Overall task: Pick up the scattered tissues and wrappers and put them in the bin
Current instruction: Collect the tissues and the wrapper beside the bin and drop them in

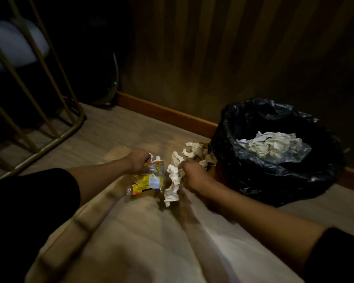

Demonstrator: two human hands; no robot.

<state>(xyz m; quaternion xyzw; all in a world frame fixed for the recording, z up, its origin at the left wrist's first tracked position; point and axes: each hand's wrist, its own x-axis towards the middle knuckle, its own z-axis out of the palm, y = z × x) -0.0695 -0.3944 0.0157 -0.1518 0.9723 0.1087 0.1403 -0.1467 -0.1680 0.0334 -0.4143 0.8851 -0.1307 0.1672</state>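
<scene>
A bin (pixel 274 170) lined with a black bag stands at the right by the wall, with white tissues and clear plastic (pixel 272 147) inside. My left hand (pixel 138 162) is closed on a yellow and clear wrapper (pixel 148 179) that hangs down over the floor. Just to its right, my right hand (pixel 192 176) grips a long crumpled white tissue (pixel 173 183) that dangles below the fist. More crumpled tissues (pixel 196 151) lie on the floor between my right hand and the bin's left side.
A gold metal frame (pixel 49 137) of a chair or table stands at the left on the wooden floor (pixel 119 131). A skirting board (pixel 168 115) runs along the dark panelled wall. My light trousers (pixel 141 242) fill the bottom of the view.
</scene>
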